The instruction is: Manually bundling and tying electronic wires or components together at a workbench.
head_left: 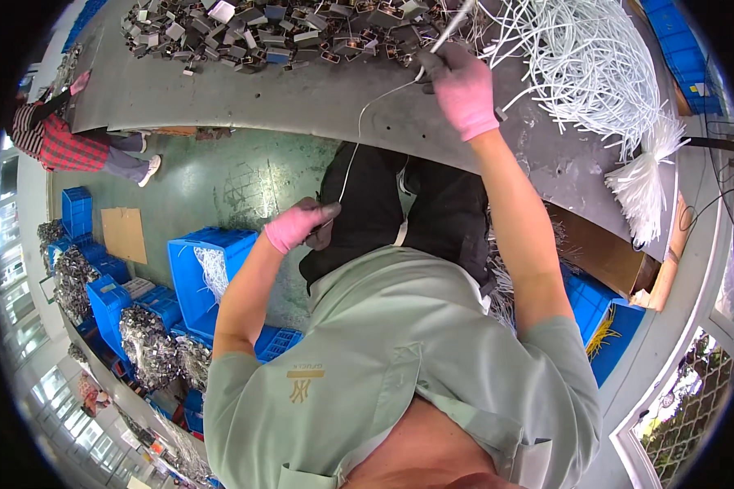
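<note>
My right hand [462, 91], in a pink glove with dark grey fingers, is closed over the grey table [302, 106]. It pinches a white tube [455, 26] that slants up past the top of the view. From that grip a thin pale wire [360, 122] runs down and left, sagging across the table's near edge. Its lower end is between the closed fingers of my left hand [306, 225], gloved the same way, in front of my dark trousers. The wire's tip is hidden in the left glove.
Small metal parts [277, 33] are heaped along the table's far side. A tangle of white tubes [583, 61] covers its right, with a frayed bundle [646, 179] over the edge. Blue crates [212, 281] stand on the floor at left. Another person [69, 134] stands at the table's far left.
</note>
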The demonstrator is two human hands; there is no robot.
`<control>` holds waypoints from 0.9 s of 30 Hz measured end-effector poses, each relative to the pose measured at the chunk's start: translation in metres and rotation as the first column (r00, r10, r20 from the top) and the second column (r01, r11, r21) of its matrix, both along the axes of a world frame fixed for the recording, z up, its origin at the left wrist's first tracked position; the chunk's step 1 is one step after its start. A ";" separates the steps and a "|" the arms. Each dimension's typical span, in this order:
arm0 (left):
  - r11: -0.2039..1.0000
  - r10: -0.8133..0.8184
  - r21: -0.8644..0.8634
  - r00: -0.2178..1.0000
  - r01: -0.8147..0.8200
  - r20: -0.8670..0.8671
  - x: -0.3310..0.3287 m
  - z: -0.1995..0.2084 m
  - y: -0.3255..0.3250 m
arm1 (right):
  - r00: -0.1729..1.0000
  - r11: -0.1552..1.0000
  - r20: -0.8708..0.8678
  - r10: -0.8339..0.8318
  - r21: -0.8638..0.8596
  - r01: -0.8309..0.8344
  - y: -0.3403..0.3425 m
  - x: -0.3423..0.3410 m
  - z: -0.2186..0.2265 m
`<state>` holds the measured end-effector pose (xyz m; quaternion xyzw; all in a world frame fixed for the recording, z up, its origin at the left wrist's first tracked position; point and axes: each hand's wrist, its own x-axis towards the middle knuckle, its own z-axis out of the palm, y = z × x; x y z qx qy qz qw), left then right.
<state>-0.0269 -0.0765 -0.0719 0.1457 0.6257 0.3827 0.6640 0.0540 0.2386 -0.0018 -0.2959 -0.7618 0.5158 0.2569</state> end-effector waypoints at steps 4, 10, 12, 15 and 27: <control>0.995 -0.089 -0.048 0.995 0.087 -0.054 -0.013 -0.025 0.004 | 0.977 0.945 -0.140 -0.160 -0.309 0.111 0.020 0.002 -0.035; 0.845 0.284 0.414 0.940 -0.338 0.187 0.005 0.034 0.060 | 0.979 0.944 -0.156 -0.134 -0.322 0.078 0.013 0.015 -0.009; 0.760 0.355 0.496 0.907 -0.420 0.225 0.005 0.067 0.093 | 0.985 0.950 -0.135 -0.108 -0.305 0.062 0.008 0.015 0.003; 0.660 0.453 0.555 0.858 -0.505 0.242 -0.003 0.072 0.112 | 0.940 0.816 -0.315 -0.128 -0.573 -0.081 0.003 0.019 0.026; 0.785 0.454 0.593 0.819 -0.181 -0.350 0.007 0.066 0.130 | 0.977 0.859 -0.164 0.137 -0.471 -0.199 -0.014 0.033 0.052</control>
